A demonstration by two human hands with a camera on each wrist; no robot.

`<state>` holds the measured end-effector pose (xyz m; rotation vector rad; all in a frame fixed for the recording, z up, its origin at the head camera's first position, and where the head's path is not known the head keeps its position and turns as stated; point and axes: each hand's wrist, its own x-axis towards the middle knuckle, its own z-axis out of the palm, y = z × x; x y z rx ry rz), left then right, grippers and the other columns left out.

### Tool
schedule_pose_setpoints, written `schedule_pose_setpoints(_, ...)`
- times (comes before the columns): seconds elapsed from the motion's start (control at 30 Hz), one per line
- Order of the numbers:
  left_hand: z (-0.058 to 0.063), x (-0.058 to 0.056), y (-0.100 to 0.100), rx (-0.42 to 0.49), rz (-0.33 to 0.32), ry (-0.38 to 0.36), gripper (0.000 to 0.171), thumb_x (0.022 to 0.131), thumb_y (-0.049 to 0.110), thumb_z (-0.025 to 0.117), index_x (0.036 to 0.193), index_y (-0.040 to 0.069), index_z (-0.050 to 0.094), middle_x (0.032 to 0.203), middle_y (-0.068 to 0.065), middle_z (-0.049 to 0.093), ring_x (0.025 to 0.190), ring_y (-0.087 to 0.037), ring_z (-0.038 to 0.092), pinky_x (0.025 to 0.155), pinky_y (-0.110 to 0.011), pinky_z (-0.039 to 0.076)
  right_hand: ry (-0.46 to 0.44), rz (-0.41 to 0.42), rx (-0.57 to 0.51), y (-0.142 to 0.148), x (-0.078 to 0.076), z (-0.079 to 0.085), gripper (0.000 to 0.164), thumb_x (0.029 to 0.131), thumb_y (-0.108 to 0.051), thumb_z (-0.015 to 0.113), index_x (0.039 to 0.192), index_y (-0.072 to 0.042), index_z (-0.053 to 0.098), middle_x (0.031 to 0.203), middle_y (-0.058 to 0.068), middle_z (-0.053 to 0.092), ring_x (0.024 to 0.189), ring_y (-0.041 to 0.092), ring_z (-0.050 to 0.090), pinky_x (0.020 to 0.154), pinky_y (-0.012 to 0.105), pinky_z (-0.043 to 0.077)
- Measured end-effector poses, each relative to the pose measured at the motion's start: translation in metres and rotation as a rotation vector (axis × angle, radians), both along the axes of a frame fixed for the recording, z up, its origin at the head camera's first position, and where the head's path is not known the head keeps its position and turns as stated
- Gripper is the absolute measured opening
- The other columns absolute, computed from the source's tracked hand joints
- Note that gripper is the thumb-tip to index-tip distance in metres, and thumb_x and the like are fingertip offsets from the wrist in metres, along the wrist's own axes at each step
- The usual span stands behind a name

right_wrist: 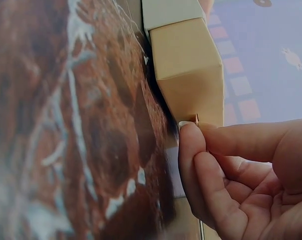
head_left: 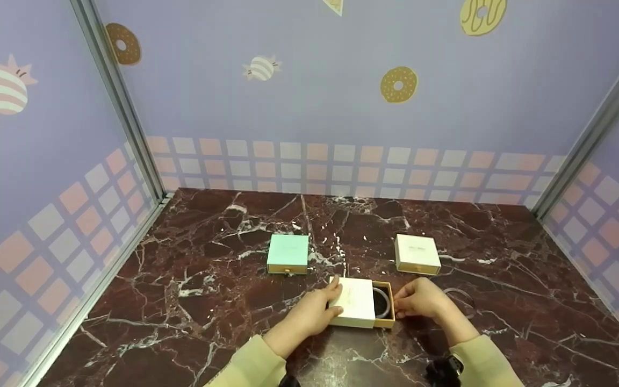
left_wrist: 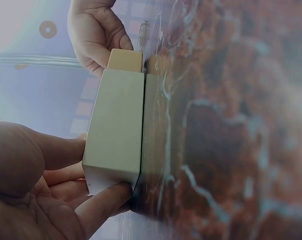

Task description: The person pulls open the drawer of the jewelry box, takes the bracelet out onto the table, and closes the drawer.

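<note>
The bare left hand's grip holds thumb and fingers wide, the bare right hand's grip pinches, 2 pale-yellow-sleeved arms reaching forward.

lilac patterned walls, dark marbled tabletop

I see a cream-white rectangular sleeve box with a mustard-yellow drawer, a mint-green square box and a white-veined, dark red marble-patterned bench.

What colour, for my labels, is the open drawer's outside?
The open drawer is golden tan, clearest in the right wrist view.
</note>
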<state>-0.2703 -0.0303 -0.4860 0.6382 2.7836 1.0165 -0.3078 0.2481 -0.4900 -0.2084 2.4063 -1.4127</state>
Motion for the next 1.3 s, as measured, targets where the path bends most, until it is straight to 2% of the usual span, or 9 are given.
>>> schedule_pose_setpoints(0.37, 0.001, 0.001, 0.0, -0.005, 0.006, -0.001, 0.055, 0.099, 0.015, 0.066, 0.149, -0.003, 0.049, 0.163, -0.017, 0.038, 0.144, -0.044, 0.046, 0.122, -0.067, 0.029, -0.009, 0.001, 0.031, 0.005, 0.0, 0.003, 0.013, 0.091, 0.006, 0.067, 0.093, 0.017, 0.073, 0.071, 0.007, 0.074, 0.06, 0.008, 0.068, 0.06, 0.019, 0.061)
schedule_pose_setpoints(0.8, 0.001, 0.0, 0.0, -0.006, -0.003, 0.009, 0.055, 0.099, 0.015, 0.066, 0.149, -0.002, 0.05, 0.163, -0.018, 0.039, 0.143, -0.044, 0.047, 0.121, -0.065, 0.033, -0.037, -0.01, 0.042, 0.012, 0.0, 0.006, 0.012, 0.091, 0.007, 0.067, 0.092, 0.018, 0.072, 0.071, 0.008, 0.074, 0.059, 0.008, 0.068, 0.062, 0.023, 0.064)
schedule_pose_setpoints(1.07, 0.001, 0.0, 0.001, 0.013, 0.006, -0.003, 0.056, 0.099, 0.014, 0.067, 0.149, -0.003, 0.049, 0.163, -0.018, 0.038, 0.143, -0.043, 0.047, 0.12, -0.053, 0.04, -0.017, 0.002, 0.072, 0.016, 0.0, 0.01, 0.01, 0.088, 0.007, 0.068, 0.089, 0.016, 0.073, 0.07, 0.008, 0.074, 0.059, 0.009, 0.068, 0.059, 0.021, 0.062)
schedule_pose_setpoints(1.3, 0.0, 0.0, 0.0, -0.001, 0.003, 0.005, 0.056, 0.099, 0.015, 0.067, 0.149, -0.002, 0.049, 0.163, -0.017, 0.038, 0.142, -0.042, 0.049, 0.119, -0.052, 0.042, -0.011, -0.001, 0.093, 0.018, 0.0, 0.011, 0.009, 0.085, 0.009, 0.068, 0.087, 0.017, 0.073, 0.068, 0.008, 0.073, 0.058, 0.009, 0.067, 0.058, 0.021, 0.061)
